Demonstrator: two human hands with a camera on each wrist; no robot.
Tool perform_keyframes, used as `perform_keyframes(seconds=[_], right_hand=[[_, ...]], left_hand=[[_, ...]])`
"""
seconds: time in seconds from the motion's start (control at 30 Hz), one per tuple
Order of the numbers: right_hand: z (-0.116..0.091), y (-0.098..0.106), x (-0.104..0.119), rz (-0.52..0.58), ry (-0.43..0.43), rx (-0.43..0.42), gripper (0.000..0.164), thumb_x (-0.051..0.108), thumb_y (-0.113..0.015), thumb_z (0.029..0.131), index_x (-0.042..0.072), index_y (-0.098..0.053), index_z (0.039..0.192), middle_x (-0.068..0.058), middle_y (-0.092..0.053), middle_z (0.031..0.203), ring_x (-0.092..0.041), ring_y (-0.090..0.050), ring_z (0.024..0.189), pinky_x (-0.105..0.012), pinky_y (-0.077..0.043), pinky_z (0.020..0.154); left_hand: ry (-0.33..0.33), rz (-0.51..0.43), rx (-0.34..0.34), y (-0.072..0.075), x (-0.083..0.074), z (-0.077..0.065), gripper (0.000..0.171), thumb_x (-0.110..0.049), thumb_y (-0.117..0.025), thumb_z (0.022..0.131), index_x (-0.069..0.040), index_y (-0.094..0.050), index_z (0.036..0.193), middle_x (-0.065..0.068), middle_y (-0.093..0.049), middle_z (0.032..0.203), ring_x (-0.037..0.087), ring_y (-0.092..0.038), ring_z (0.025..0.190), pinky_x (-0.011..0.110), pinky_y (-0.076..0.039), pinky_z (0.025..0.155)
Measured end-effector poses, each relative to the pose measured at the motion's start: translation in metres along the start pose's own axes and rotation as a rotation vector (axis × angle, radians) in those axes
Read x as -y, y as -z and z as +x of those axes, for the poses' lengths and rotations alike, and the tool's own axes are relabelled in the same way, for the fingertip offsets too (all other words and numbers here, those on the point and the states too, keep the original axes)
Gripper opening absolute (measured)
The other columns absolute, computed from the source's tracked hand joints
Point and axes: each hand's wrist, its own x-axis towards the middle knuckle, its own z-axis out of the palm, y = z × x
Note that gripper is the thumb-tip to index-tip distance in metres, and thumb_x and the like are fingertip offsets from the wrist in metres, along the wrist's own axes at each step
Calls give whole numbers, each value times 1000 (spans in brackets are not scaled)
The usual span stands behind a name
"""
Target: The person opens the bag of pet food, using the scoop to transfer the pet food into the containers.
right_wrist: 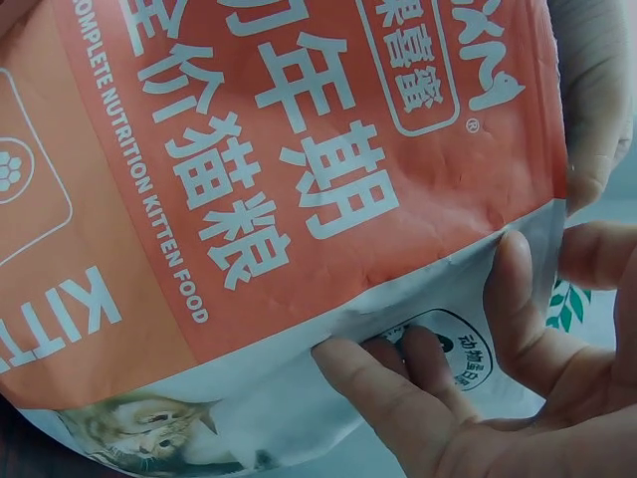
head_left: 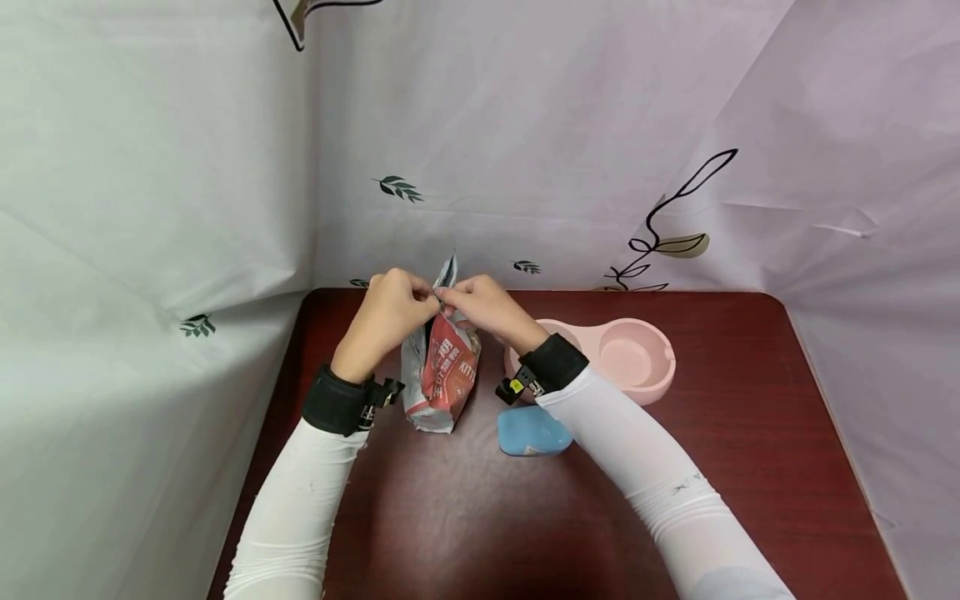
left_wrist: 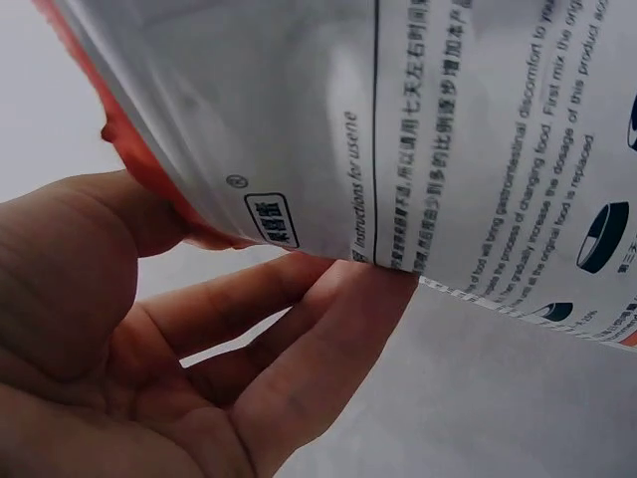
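A red and grey bag of kitten food [head_left: 452,367] stands upright on the table, with its top edge between my two hands. My left hand [head_left: 390,312] pinches the top edge from the left; in the left wrist view its thumb and fingers meet at the printed grey side of the bag [left_wrist: 299,129]. From the right, my right hand [head_left: 491,308] pinches the same top edge close to the left fingertips. In the right wrist view, the right fingers [right_wrist: 378,393] lie against the bag's grey side panel. The bag's contents are hidden.
Right of the bag sits a pink double bowl [head_left: 654,390], partly behind my right wrist. A light blue rounded object [head_left: 532,432] lies in front of it, beside my right forearm. A pale patterned cloth [head_left: 525,150] hangs behind the dark red table [head_left: 720,467].
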Motion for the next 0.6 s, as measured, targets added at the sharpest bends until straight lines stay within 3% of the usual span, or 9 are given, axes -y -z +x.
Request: perform_keyframes(seconds=[0.07, 0.17, 0.27, 0.47, 0.6], right_hand=[[-1, 0, 1, 8, 5, 5, 39, 26, -53, 108, 4, -68, 79, -1, -60, 80, -18, -59, 79, -40, -58, 85], [-1, 0, 1, 26, 8, 12, 35, 18, -50, 107, 6, -68, 79, -7, -64, 91, -29, -64, 93, -46, -59, 94], [-2, 1, 0, 37, 8, 17, 34, 14, -47, 107, 5, -63, 78, -10, -61, 90, -38, -59, 90, -48, -59, 94], [-4, 4, -1, 76, -2, 9, 31, 9, -44, 102, 2, -50, 72, -6, -55, 83, -28, -55, 80, -51, -59, 93], [-7, 7, -1, 69, 5, 6, 31, 8, -44, 100, 6, -49, 69, -9, -55, 81, -27, -59, 81, -52, -59, 93]], left_hand=[[-11, 6, -12, 0, 0, 0, 24, -10, -62, 92, -10, -72, 69, -6, -42, 54, 12, -32, 49, 25, -26, 49], [-24, 12, -43, -1, 1, -1, 29, -8, -60, 91, -11, -71, 65, -5, -46, 54, 11, -31, 48, 25, -26, 48], [-31, 13, -77, -1, 2, -2, 29, -7, -60, 91, -12, -77, 68, -4, -52, 56, 11, -31, 47, 25, -26, 47], [-39, 24, -121, -1, 3, -5, 32, -7, -59, 89, -13, -69, 58, -5, -41, 52, 11, -27, 49, 25, -22, 47], [-46, 25, -133, 0, 3, -6, 32, -7, -60, 90, -16, -71, 61, -6, -47, 52, 11, -30, 48, 25, -24, 47]])
